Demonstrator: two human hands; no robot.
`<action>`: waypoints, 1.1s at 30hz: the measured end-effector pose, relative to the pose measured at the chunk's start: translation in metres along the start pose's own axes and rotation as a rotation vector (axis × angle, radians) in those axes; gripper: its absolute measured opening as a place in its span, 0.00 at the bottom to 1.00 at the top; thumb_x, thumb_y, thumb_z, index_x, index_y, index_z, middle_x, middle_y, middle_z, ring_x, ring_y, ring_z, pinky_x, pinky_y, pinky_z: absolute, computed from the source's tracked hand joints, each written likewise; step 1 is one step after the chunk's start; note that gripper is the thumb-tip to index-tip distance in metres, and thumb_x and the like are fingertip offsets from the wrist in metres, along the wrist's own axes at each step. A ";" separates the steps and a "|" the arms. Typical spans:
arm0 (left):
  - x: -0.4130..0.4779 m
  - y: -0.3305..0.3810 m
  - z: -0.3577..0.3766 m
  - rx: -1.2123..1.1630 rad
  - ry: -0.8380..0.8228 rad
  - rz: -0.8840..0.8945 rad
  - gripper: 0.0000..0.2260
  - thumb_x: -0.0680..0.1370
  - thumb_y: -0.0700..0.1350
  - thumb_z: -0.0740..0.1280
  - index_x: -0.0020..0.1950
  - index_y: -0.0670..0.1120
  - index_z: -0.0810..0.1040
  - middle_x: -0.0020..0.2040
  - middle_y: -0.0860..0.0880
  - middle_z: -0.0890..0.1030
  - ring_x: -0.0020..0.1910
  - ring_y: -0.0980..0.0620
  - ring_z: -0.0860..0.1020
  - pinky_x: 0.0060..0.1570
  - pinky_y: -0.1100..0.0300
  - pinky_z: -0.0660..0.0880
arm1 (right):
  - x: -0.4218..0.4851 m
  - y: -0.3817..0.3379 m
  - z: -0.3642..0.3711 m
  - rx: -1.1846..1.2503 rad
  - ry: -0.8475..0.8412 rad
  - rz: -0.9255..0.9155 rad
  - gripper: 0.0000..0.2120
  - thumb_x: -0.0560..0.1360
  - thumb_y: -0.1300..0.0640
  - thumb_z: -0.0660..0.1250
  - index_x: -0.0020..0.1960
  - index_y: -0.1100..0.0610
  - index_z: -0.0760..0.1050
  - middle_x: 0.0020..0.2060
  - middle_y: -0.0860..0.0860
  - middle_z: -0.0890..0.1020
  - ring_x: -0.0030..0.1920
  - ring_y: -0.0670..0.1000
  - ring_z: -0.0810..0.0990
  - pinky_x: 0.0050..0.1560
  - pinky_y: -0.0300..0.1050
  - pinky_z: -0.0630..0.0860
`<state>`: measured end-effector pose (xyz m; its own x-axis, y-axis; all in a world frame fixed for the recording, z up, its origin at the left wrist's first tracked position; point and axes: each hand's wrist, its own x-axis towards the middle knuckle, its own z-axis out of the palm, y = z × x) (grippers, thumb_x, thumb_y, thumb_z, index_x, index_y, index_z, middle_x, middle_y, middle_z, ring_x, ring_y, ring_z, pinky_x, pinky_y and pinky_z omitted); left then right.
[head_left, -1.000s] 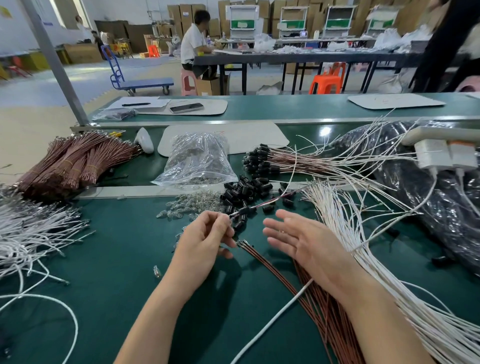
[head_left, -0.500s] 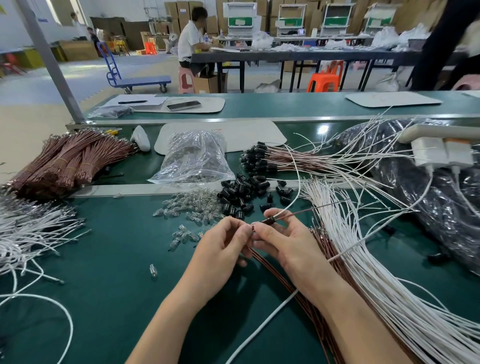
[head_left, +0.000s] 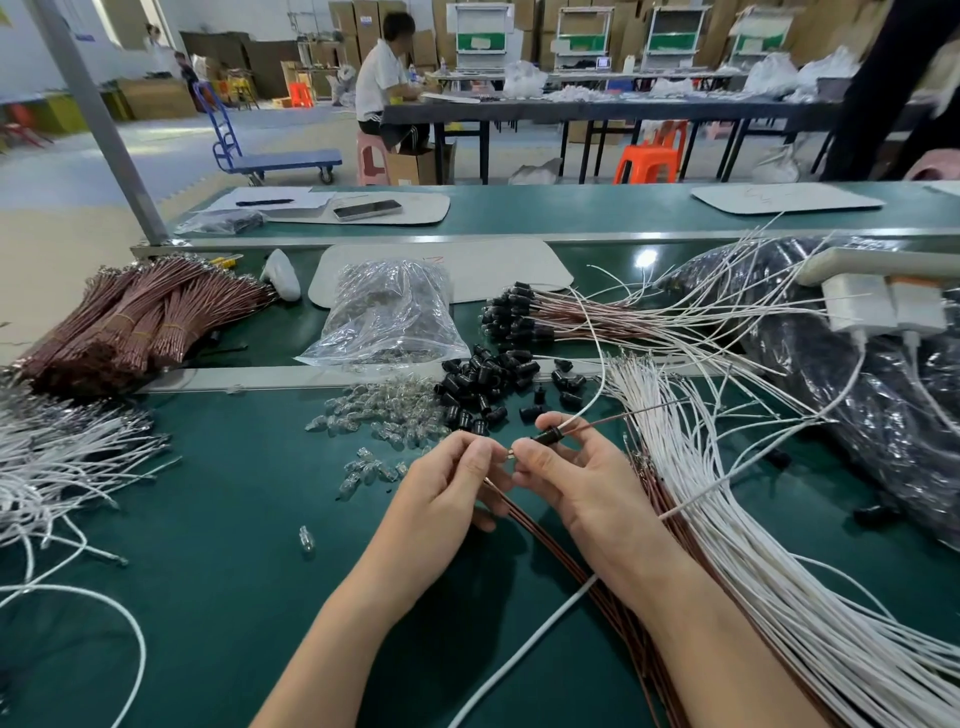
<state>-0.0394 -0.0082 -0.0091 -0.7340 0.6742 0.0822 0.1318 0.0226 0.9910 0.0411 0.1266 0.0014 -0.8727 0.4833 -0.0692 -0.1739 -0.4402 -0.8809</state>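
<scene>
My right hand (head_left: 566, 478) pinches a small black socket (head_left: 548, 435) with a brown wire and a white wire trailing out of it to the right. My left hand (head_left: 447, 488) has its fingertips pinched together close to the socket's open end; whatever it pinches is too small to make out. Both hands hover over the green mat (head_left: 218, 545). Just behind them lie loose black sockets (head_left: 483, 384) and small clear bulbs (head_left: 384, 421). Brown wires (head_left: 587, 577) run under my right forearm.
A sheaf of white wires (head_left: 753, 561) fans out on the right beside a black plastic bag (head_left: 852, 374). A clear bag of bulbs (head_left: 387, 317), finished socket leads (head_left: 530, 317), brown wire bundles (head_left: 130, 322) and white wires (head_left: 57, 467) lie around. One bulb (head_left: 306, 540) lies alone.
My right hand, open a second ago, has closed on the black socket with its wires. Both hands came together and lifted slightly above the mat.
</scene>
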 end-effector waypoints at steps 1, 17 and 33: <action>0.000 0.000 0.000 0.000 -0.004 0.004 0.10 0.85 0.46 0.59 0.51 0.45 0.79 0.44 0.46 0.84 0.39 0.50 0.83 0.38 0.59 0.80 | 0.000 0.000 0.000 0.014 -0.001 -0.001 0.21 0.65 0.62 0.75 0.56 0.60 0.75 0.38 0.55 0.84 0.39 0.51 0.85 0.42 0.38 0.81; 0.001 0.000 0.003 -0.039 -0.042 0.051 0.13 0.75 0.53 0.68 0.51 0.44 0.79 0.41 0.51 0.84 0.37 0.53 0.82 0.37 0.60 0.78 | 0.000 0.000 -0.001 0.194 -0.034 0.055 0.19 0.66 0.66 0.73 0.55 0.60 0.74 0.37 0.53 0.83 0.39 0.50 0.84 0.42 0.38 0.82; 0.001 -0.002 0.004 -0.022 0.005 0.020 0.08 0.78 0.52 0.69 0.50 0.49 0.80 0.40 0.54 0.83 0.38 0.54 0.82 0.35 0.60 0.79 | 0.001 0.002 0.001 0.001 0.019 0.002 0.19 0.65 0.61 0.75 0.55 0.58 0.76 0.37 0.53 0.83 0.39 0.50 0.83 0.43 0.38 0.81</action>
<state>-0.0378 -0.0050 -0.0118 -0.7350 0.6703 0.1027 0.1320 -0.0072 0.9912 0.0395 0.1254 -0.0001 -0.8642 0.4969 -0.0797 -0.1730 -0.4420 -0.8802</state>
